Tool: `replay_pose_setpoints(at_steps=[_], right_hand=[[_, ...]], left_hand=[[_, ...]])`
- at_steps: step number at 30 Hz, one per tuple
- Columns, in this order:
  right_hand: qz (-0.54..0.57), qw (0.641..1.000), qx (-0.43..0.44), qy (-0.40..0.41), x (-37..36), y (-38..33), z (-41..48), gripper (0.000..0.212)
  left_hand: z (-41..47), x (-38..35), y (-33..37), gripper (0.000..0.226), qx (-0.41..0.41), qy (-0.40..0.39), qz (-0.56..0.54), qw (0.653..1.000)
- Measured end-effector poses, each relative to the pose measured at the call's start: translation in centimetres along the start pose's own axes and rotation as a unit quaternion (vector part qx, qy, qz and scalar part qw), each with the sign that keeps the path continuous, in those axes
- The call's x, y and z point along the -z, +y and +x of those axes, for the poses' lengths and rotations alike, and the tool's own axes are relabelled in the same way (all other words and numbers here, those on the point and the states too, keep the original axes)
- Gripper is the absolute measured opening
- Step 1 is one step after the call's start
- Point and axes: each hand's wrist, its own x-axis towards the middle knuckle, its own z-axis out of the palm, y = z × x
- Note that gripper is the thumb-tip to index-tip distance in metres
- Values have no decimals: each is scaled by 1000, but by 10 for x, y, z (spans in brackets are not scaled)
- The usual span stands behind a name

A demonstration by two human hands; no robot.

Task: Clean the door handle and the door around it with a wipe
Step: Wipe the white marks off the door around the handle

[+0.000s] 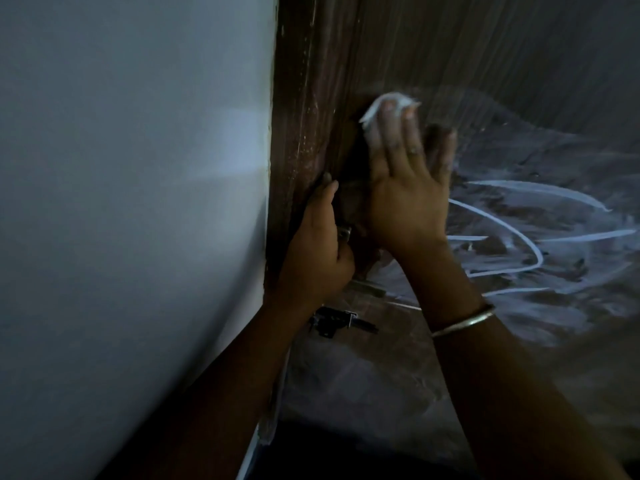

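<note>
A dark brown wooden door (485, 81) fills the right half of the head view. My right hand (405, 188) lies flat against it, fingers pointing up, pressing a crumpled white wipe (375, 114) onto the wood. My left hand (318, 247) is closed around the metal door handle (345, 233) at the door's left edge, and hides most of it. White smears and streaks (519, 244) cover the door to the right of my right hand.
A pale wall (131, 202) fills the left half. The brown door frame (294, 133) runs down between wall and door. A dark metal latch (334, 322) sits below the handle. A thin bangle (464, 322) circles my right wrist.
</note>
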Motion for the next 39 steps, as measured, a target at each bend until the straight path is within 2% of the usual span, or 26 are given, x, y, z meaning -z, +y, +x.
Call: replay_pose_setpoints(at_steps=[2, 3, 6, 8, 10, 14, 15, 19, 22, 24, 27, 29, 34, 36, 39], right_hand=[[8, 997, -72, 9, 4, 0, 5, 67], [9, 998, -67, -2, 2, -6, 8, 69], [10, 998, 49, -43, -2, -25, 12, 61], [2, 996, 76, -55, -2, -23, 8, 57], [-4, 998, 41, -51, 0, -13, -4, 57], [21, 991, -132, -2, 9, 3, -5, 63], [24, 991, -128, 3, 9, 0, 3, 64], [32, 998, 39, -41, 1, -30, 23, 59], [16, 997, 46, -63, -2, -31, 11, 56], [2, 998, 17, -62, -1, -15, -7, 60], [-1, 993, -120, -20, 5, 11, -15, 66], [11, 986, -163, 1, 8, 14, -5, 64], [11, 999, 17, -46, 1, -13, 2, 63], [15, 998, -11, -56, 2, -7, -11, 61], [14, 988, -151, -40, 10, 25, -30, 65]], left_hand=[[2, -2, 4, 71, 8, -1, -8, 1000], [4, -3, 7, 70, 9, 0, -9, 1000], [8, -5, 12, 72, 21, 12, -10, 1000], [6, -2, 11, 68, 36, 12, -6, 999], [3, 1, 8, 68, 38, -2, -16, 999], [4, 0, 7, 68, 25, 0, -12, 1000], [4, -1, 9, 68, 27, -4, -17, 999], [9, -3, 9, 65, 25, 6, -36, 999], [10, -1, 6, 68, 36, 6, -22, 999], [9, 0, 5, 70, 40, 0, -13, 999], [7, 0, 5, 70, 39, 3, -5, 999], [6, -2, 6, 69, 42, -4, -8, 999], [5, -2, 12, 70, 38, -24, -17, 999], [6, 0, 12, 71, 33, -19, -10, 999], [8, 2, 10, 72, 55, -8, -8, 998]])
